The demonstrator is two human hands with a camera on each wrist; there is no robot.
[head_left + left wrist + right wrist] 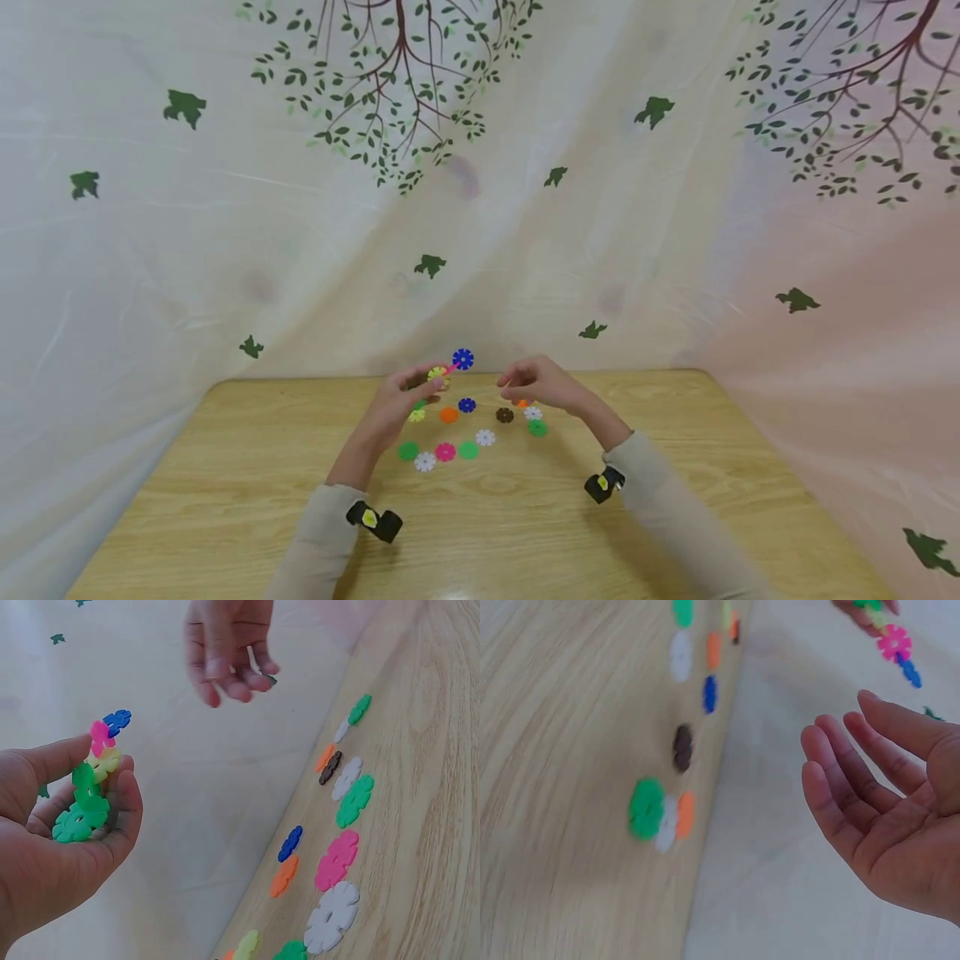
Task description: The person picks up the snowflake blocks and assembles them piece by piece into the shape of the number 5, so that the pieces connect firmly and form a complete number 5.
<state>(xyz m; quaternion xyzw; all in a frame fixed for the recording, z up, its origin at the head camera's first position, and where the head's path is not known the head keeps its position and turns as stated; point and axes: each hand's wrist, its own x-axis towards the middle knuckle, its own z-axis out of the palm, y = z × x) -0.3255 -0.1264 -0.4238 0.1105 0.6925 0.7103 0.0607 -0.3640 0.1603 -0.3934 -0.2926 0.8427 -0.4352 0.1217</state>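
Note:
My left hand [387,410] holds a chain of notched plastic snowflake discs [88,786] above the table. In the left wrist view, green discs [80,821] lie in the curled fingers. From there the chain runs through a yellow disc [109,759] and a pink disc [101,739] to a blue disc [118,721] at its free end. Across from it my right hand [549,386] hovers, apart from the chain, fingers loosely bent and nothing in them. Below the right hand lie a brown disc [505,415], a white disc [532,413] and a green disc [537,427].
Loose discs lie on the wooden table [247,475]: a blue one [467,405], an orange one [448,415], a pink one [446,452], plus several white, green and yellow. A leaf-patterned cloth [510,275] hangs behind the table's far edge.

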